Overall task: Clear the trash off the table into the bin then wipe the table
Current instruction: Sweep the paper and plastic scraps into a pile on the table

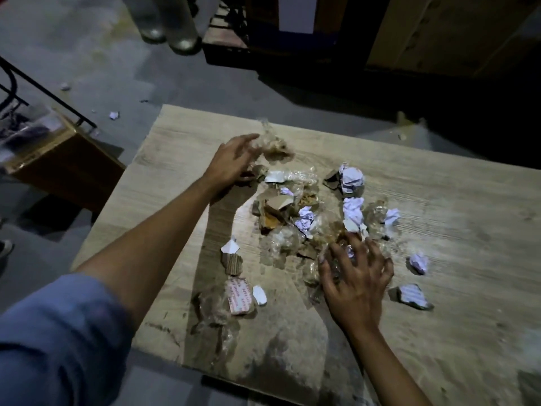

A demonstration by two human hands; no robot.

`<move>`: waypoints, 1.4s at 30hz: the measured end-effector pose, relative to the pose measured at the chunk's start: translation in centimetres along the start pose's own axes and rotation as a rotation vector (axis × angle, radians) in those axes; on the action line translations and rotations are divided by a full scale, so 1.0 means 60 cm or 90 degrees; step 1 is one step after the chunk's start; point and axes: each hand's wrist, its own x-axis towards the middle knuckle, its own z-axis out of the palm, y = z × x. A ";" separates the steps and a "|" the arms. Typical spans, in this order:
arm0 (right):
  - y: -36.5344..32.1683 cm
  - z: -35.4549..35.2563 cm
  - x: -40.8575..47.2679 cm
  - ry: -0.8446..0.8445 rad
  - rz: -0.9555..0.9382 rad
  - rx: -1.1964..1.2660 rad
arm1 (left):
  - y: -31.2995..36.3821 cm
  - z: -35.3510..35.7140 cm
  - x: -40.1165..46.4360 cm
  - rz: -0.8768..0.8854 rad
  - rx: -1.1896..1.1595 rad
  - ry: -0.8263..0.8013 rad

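Observation:
A light wooden table point(439, 303) carries a spread of trash: crumpled white paper balls point(351, 178), torn cardboard pieces point(276, 205), clear plastic wrap and a red-printed label point(238, 297). My left hand point(231, 161) reaches to the far left of the pile, fingers spread against a blurred wad of clear plastic point(270, 142). My right hand point(355, 276) lies palm down with fingers splayed over plastic wrap and a paper scrap at the pile's near right side. No bin shows clearly.
A brown cardboard box point(63, 165) with clear plastic on top stands on the floor to the left of the table. Paper scraps point(114, 115) lie on the grey floor. Dark crates and large cartons stand behind the table.

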 end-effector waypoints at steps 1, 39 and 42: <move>-0.001 0.000 0.000 -0.002 -0.001 -0.002 | 0.004 0.015 -0.011 0.021 0.011 -0.002; -0.006 -0.004 0.001 -0.004 0.005 0.009 | 0.080 0.113 -0.309 0.028 -0.095 0.145; -0.002 0.000 0.000 -0.003 -0.003 0.015 | 0.097 0.069 -0.186 0.092 -0.169 0.185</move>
